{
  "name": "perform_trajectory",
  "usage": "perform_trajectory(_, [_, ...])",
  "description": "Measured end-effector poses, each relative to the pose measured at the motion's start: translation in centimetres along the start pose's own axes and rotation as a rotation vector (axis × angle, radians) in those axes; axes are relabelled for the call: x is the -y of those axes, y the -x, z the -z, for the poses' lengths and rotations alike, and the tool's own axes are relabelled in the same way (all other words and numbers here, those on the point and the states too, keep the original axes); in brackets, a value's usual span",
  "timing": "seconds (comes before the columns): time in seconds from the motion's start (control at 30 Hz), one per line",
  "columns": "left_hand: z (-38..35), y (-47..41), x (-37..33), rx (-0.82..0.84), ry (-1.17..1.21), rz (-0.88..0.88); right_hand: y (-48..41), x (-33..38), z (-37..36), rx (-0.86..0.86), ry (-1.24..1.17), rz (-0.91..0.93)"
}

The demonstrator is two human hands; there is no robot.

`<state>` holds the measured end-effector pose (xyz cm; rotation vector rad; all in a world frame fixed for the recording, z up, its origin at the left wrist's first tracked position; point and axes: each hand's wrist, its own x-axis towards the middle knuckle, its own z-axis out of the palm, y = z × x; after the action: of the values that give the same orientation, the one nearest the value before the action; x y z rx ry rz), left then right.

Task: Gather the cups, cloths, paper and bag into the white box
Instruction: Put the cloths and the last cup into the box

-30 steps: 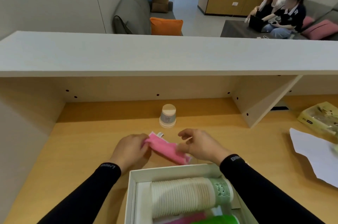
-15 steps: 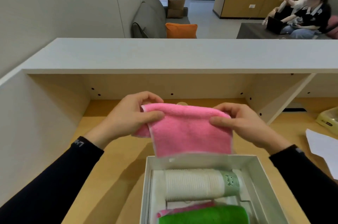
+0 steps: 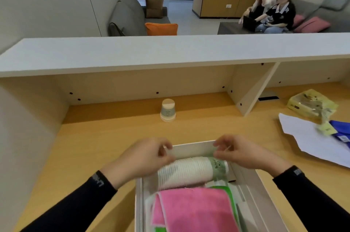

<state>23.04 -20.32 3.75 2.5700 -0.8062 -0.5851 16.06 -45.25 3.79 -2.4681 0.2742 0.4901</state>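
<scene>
The white box (image 3: 193,151) stands on the wooden desk in front of me. Inside it a long stack of paper cups (image 3: 189,172) lies on its side. A pink cloth (image 3: 195,211) lies flat in the box on top of a green cloth (image 3: 232,199). My left hand (image 3: 149,154) and my right hand (image 3: 240,152) hover at the box's far wall, fingers loosely curled, with nothing in them. A short stack of upturned cups (image 3: 168,110) stands farther back on the desk. To the right lie a white paper (image 3: 310,137), a yellowish bag (image 3: 312,105) and a blue cloth (image 3: 342,131).
A white shelf (image 3: 170,51) runs over the back of the desk, with a slanted support panel (image 3: 251,91) to the right of the cups. A side wall closes the desk on the left. Two people sit on a sofa far behind.
Both hands held the pink cloth spread out above the box. Now the cloth lies flat in the box, and both hands have let go and sit at the far wall.
</scene>
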Motion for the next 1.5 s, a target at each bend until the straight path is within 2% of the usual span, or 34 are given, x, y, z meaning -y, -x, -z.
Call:
perform_trajectory(0.07, [2.1, -1.6, 0.4, -0.161, 0.148, 0.046, -1.4, 1.2, 0.8, -0.083, -0.147, 0.035])
perform_trajectory(0.17, [3.8, -4.7, 1.5, -0.241, 0.146, 0.107, -4.3, 2.9, 1.4, -0.117, -0.193, 0.079])
perform_trajectory(0.33, [3.2, -10.3, 3.7, -0.223, 0.147, 0.198, -9.9, 4.2, 1.2, -0.108, -0.242, 0.064])
perform_trajectory(0.53, [1.7, -18.5, 5.1, -0.176, 0.209, 0.259, -15.8, 2.3, -0.6, 0.015, -0.357, -0.137])
perform_trajectory(0.73, [-1.5, -24.4, 5.8, -0.079, 0.123, 0.257, -19.1, 0.2, -1.8, 0.088, -0.575, -0.275])
perform_trajectory(0.83, [-2.4, -24.4, 5.9, -0.202, 0.085, 0.261, -20.7, -0.2, -2.4, 0.146, -0.769, -0.334])
perform_trajectory(0.87, [-2.3, -24.0, 5.9, -0.247, 0.192, 0.281, -21.0, -0.1, -2.5, 0.156, -0.822, -0.333])
perform_trajectory(1.0, [-0.1, -20.7, 4.8, -0.358, 1.032, 0.31, -20.4, 1.1, -1.9, 0.051, -0.913, -0.147])
perform_trajectory(1.07, [1.3, -18.1, 4.0, -0.373, 1.182, 0.263, -18.5, 2.3, -0.6, -0.039, -0.99, 0.004])
perform_trajectory(1.13, [2.5, -15.4, 3.0, -0.349, 1.065, 0.209, -15.8, 3.2, 0.8, -0.106, -0.98, 0.126])
perform_trajectory(1.3, [5.0, -8.8, -0.4, -0.295, 0.595, 0.029, -7.6, 4.4, 3.3, -0.144, -0.72, 0.275])
perform_trajectory(1.4, [5.2, -4.6, -2.4, -0.138, 0.417, -0.068, -2.3, 4.0, 3.5, -0.073, -0.618, 0.307])
perform_trajectory(1.5, [2.8, -2.0, -3.6, 0.048, 0.27, -0.133, 1.5, 2.2, 1.7, 0.085, -0.528, 0.192])
